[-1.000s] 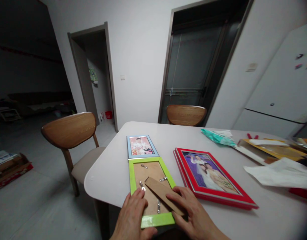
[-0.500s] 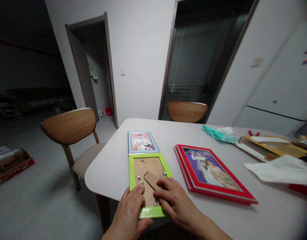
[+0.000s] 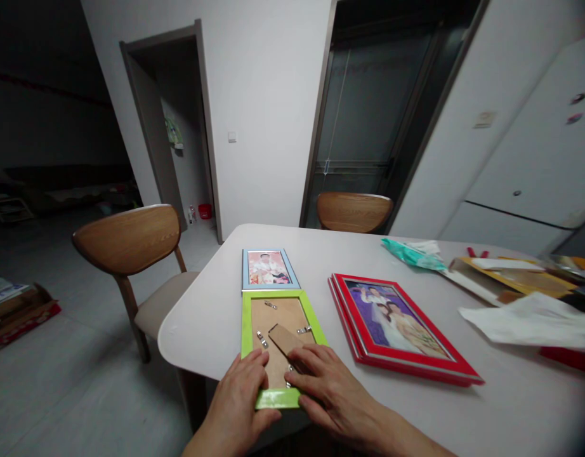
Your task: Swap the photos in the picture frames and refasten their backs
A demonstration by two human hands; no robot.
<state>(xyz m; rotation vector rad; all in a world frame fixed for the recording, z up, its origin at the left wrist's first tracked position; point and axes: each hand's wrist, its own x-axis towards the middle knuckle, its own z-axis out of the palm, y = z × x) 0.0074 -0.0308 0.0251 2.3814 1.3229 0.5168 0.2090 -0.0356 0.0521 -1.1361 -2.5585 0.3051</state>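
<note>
A green picture frame [image 3: 278,398] lies back up at the table's near edge, its brown backing board [image 3: 285,313] showing a slanted stand leg and several metal clips. My left hand [image 3: 240,390] grips the frame's near left corner, fingers over the left edge and thumb by the near edge. On the near right part, my right hand [image 3: 328,384] rests with bent fingers, the index fingertip at the near metal clip [image 3: 289,376] and the thumb side by the near edge. Just beyond lies a light blue picture frame [image 3: 245,270], photo up.
Red picture frames [image 3: 407,369] are stacked on the table [image 3: 202,317] to the right. Farther right lie a teal packet [image 3: 411,255], a white sheet [image 3: 525,320] and yellow packaging [image 3: 547,279]. Wooden chairs [image 3: 131,238] stand at the left and the far side.
My right index fingertip has come down toward me onto the near clip, and the right thumb has shifted to the near edge. My left hand keeps its hold. The view has shifted slightly.
</note>
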